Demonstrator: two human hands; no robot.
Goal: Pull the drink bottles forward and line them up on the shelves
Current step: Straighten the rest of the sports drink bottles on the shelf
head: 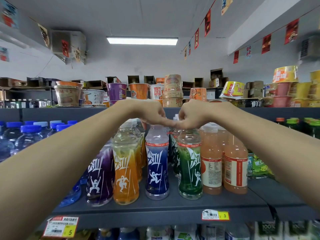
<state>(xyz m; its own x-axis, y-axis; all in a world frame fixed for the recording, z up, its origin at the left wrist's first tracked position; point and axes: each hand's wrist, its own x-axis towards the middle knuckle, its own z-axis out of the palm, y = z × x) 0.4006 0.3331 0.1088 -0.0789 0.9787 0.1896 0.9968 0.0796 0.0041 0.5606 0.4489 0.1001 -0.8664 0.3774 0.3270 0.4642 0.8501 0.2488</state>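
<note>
The blue-labelled bottle (156,163) stands under the left hand (147,112), whose fingers curl over its cap. The green-labelled bottle (189,163) stands under the right hand (194,115), gripped likewise. Both are upright on the dark shelf (155,207), with bare surface between them and its front edge. An orange bottle (125,170) stands beside the left forearm and peach drinks (235,163) beside the right. Noodle cups (173,90) crowd the shelf above the knuckles.

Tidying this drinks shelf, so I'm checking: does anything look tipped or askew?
Yes. A yellow instant-noodle bowl on the top shelf sits tilted, and a blue plastic bottle left of the purple-labelled bottle looks tipped over.
</note>
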